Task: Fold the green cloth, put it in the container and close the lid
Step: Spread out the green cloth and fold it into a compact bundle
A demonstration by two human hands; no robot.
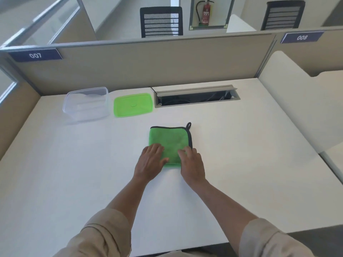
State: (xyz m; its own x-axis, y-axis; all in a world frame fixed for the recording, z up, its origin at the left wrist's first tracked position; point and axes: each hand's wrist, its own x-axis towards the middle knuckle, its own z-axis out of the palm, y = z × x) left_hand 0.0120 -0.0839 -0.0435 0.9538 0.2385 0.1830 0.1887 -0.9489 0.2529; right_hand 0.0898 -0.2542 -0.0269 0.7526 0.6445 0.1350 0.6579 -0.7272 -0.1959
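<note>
Cloth: the green cloth (169, 143) is seen lying flat on the white bench (241, 145), already folded into a near-square pad, just ahead of the body at 12 o'clock.
Cloth make: a soft, fuzzy weave is shown, edged with dark binding along the far and right sides, with a small hanging loop at the far right corner.
Left hand: the left hand (151, 164) is laid open and flat, fingers spread, on the near left corner of the cloth; nothing is gripped.
Right hand: the right hand (192, 164) is rested on the near right corner with fingers slightly curled; whether the edge is pinched cannot be told.
Container: the clear plastic container (86, 104) is set open at about 10 o'clock from the cloth, well apart, near the partition.
Lid: the green lid (132, 104) is laid flat just beside the container, on its right, at about 11 o'clock from the cloth.
Key relation: the container lies far and to the left of both hands, so the left hand is judged the nearer one for the carry.
Long axis: the container's long side runs left to right; the cloth looks small enough to fit, though another fold may be wanted.
Step judged: smoothing of the fold, lifting not yet begun.
</note>
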